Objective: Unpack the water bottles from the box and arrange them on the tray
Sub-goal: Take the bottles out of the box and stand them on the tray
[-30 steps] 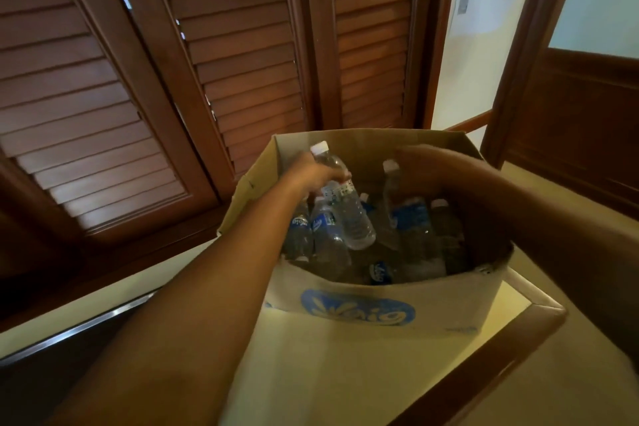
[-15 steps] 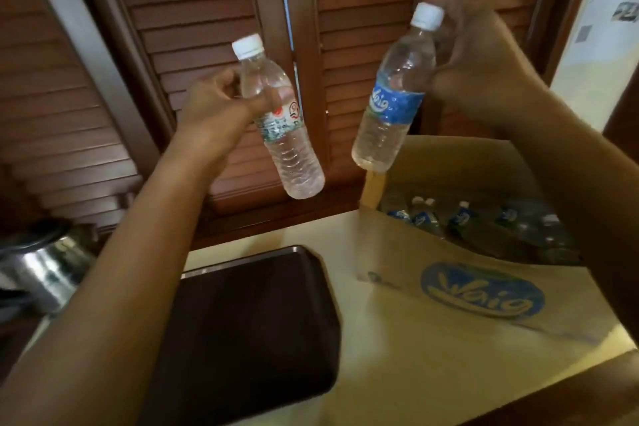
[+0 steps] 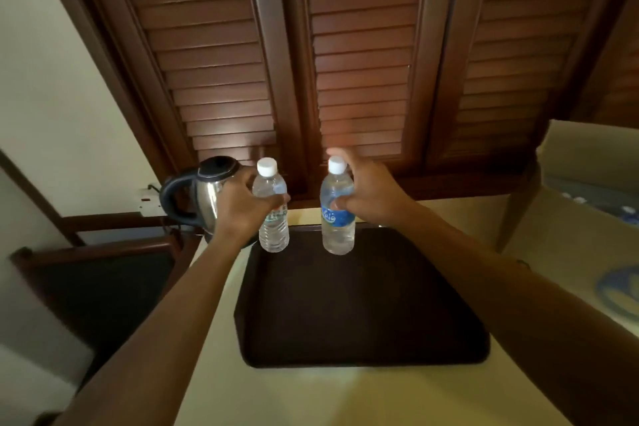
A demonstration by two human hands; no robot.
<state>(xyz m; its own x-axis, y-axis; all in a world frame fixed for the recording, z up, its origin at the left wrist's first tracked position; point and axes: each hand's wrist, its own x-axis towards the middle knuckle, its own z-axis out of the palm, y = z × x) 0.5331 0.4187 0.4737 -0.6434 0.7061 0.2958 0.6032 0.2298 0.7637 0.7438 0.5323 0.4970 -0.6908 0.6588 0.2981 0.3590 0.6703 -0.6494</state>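
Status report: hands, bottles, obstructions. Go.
Left hand grips white-label bottle, right hand grips blue-label bottle. Both upright at far edge of tray. Kettle close beside left hand.

Clear glossy plastic bottles (image 3: 274, 214), matt dark tray (image 3: 359, 304), shiny metal kettle (image 3: 204, 197), slatted wood shutters (image 3: 359, 55)

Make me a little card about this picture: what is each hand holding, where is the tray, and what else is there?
left hand: grips the white-label bottle, upright
right hand: holds the blue-label bottle, upright
bottles: side by side, apart, at the tray's far edge; cannot tell if they rest on it
tray: dark, on the pale counter
kettle: steel, behind the left hand
box: on the right, more bottles inside
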